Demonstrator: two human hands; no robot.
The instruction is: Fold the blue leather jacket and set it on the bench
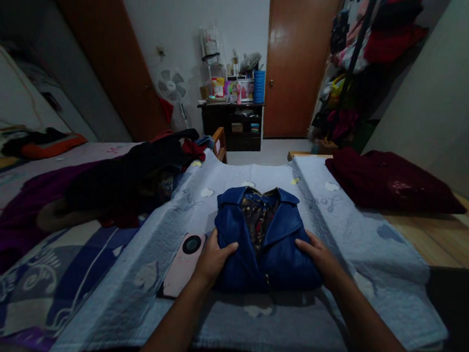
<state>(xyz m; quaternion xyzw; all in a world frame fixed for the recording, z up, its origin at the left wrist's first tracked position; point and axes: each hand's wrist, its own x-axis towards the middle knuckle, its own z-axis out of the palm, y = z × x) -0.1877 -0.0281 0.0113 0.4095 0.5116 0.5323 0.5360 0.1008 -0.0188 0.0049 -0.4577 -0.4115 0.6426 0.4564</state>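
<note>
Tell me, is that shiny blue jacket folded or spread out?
Folded. The shiny blue leather-look jacket makes a compact bundle, its collar facing up, no sleeves stretched out.

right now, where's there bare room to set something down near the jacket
Bare patches of the light blue cloth: right, between the blue jacket and maroon fabric; and beyond the jacket, up to the cloth's far edge. Crowded: left, where the left hand and pink phone sit close.

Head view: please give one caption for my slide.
Left hand and right hand hold a folded blue jacket on a cloth, beside a phone.
</note>
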